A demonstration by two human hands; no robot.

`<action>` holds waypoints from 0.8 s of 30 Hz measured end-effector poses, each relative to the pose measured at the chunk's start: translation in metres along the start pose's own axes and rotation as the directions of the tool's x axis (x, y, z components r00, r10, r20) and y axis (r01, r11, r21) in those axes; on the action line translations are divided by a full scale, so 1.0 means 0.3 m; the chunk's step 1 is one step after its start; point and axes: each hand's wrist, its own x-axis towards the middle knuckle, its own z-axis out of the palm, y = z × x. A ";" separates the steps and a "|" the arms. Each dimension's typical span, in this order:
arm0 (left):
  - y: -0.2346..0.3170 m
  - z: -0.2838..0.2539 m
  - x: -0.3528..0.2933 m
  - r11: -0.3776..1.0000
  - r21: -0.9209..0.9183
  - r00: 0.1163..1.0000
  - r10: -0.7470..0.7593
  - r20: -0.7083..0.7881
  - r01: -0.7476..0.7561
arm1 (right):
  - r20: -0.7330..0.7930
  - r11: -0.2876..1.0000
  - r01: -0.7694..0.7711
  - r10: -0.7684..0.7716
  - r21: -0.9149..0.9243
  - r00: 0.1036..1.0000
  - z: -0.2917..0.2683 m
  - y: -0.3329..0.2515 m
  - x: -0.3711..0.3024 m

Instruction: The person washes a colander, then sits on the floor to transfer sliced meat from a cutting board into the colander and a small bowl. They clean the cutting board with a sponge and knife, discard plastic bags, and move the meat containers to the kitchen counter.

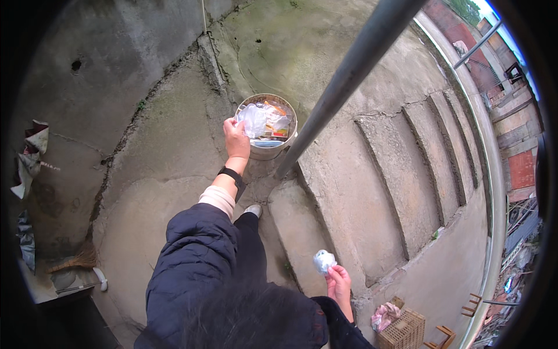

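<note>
My left hand (236, 141) reaches out to the near left rim of a round bucket (267, 152). Its fingers are closed on the edge of a thin white plastic bag (252, 119), which lies among crumpled wrappers and other rubbish filling the bucket. Lower right, over the concrete steps, my right hand (339, 287) pinches a small crumpled ball of white plastic (324, 262) with a hint of green or dark inside. What that ball contains cannot be made out. A dark band circles my left wrist.
A grey metal pole (349, 78) rises slantwise beside the bucket. Concrete steps (372, 192) lie to the right. A wicker basket (402, 328) with a pink cloth (385, 317) stands at the lower right. A straw broom (81, 260) lies at the left by the wall.
</note>
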 end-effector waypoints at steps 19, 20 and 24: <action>-0.423 0.679 0.201 0.938 0.319 0.255 -0.279 0.926 -0.135 | -0.211 0.940 -0.330 0.306 -0.087 0.928 0.624 -0.099 0.361; -0.411 0.642 0.218 0.934 0.338 0.325 -0.286 0.901 -0.113 | -0.166 0.953 -0.296 0.282 -0.063 0.945 0.621 -0.101 0.348; -0.369 0.488 0.228 0.944 0.330 0.601 -0.256 0.758 -0.015 | -0.145 0.977 -0.212 0.208 -0.013 0.967 0.558 -0.100 0.256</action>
